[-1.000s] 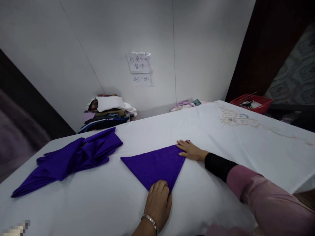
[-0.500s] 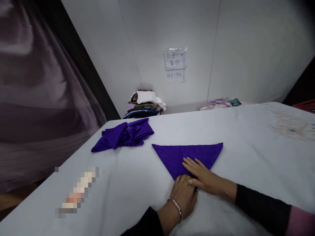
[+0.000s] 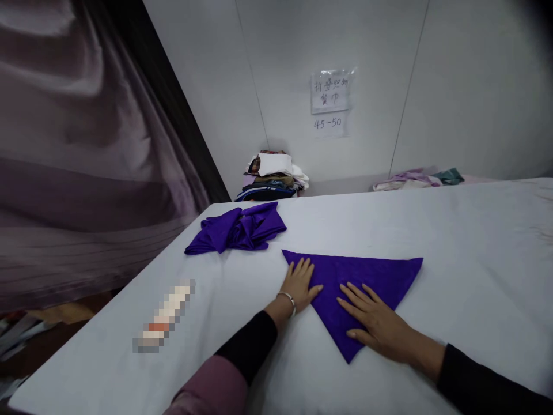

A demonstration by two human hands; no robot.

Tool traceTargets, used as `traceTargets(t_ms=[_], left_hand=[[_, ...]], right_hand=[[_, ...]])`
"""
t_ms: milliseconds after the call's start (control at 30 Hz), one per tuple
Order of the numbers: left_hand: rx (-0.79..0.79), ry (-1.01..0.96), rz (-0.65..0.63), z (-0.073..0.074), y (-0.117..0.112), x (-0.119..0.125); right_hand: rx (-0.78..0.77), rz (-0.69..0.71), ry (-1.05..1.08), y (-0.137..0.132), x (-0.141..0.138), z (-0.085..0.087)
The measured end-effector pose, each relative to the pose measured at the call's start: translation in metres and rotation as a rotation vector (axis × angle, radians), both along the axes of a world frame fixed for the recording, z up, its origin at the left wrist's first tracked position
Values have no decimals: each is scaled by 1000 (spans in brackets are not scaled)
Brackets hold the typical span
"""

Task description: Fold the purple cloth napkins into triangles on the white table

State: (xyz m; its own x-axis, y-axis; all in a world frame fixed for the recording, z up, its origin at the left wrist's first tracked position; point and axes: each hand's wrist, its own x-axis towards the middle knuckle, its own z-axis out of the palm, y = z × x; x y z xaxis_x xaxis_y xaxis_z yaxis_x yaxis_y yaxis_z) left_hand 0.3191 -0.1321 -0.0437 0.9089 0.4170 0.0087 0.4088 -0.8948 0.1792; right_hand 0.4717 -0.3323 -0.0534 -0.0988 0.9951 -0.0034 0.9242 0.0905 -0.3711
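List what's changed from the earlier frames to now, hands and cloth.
Left hand left the near tip of the purple triangular cloth, moving away and leftward to lie by its left corner. Right hand came from the right corner toward the person and left, now spread on the cloth. Near tip is now uncovered. Camera view swung left.
Unchanged: cloth's triangular shape; bunched purple cloth at left.

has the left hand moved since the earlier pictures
Yes, leftward and toward the wall, judged against the sign: the left hand has gone from the near corner of the flat purple cloth to its left edge.
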Motion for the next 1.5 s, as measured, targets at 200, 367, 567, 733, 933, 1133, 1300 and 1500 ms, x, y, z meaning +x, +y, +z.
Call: traceTargets(t_ms=[200, 367, 567, 733, 933, 1133, 1300, 1500], left_hand=[[21, 130, 219, -5, 76, 16], [22, 137, 337, -6, 120, 24], [40, 80, 443, 11, 122, 42], [60, 0, 170, 16, 29, 54], [-66, -35, -297, -1, -43, 41], [-6, 33, -158, -4, 28, 48], [53, 107, 70, -6, 94, 59], [72, 105, 277, 1, 144, 61]], right_hand=[[38, 2, 4, -1, 0, -1], [29, 2, 19, -1, 0, 3], [23, 1, 39, -1, 1, 4], [22, 5, 32, 0, 1, 4], [26, 22, 35, 0, 1, 4], [25, 8, 30, -1, 1, 1], [21, 1, 43, -2, 1, 4], [-18, 7, 45, -1, 1, 6]])
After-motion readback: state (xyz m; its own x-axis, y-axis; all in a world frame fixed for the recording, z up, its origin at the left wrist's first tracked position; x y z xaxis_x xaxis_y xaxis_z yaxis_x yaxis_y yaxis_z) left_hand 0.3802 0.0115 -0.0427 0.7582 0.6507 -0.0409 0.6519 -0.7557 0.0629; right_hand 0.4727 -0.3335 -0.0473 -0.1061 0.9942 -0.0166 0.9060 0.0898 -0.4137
